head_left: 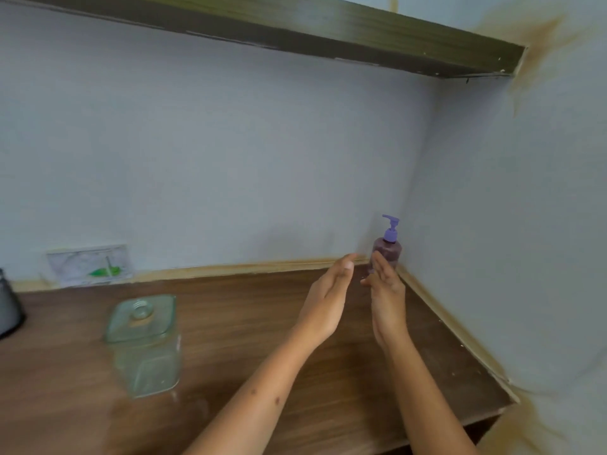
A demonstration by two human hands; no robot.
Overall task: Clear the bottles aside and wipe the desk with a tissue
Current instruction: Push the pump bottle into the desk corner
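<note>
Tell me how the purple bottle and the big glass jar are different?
The purple pump bottle is slim with a pump on top; the glass jar is wide and square with a flat knobbed lid. The bottle is purple, while the jar is clear and greenish. The bottle stands in the back corner, the jar farther left. Both stand upright on the wooden desk.

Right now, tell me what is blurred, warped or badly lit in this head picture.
Head view: the glass jar at lower left is smeared by motion blur; the wide lens bends the shelf and the desk edge; the light is soft and flat, with only a faint shadow behind the pump bottle in the corner; both hands, left and right, look slightly soft.
</note>
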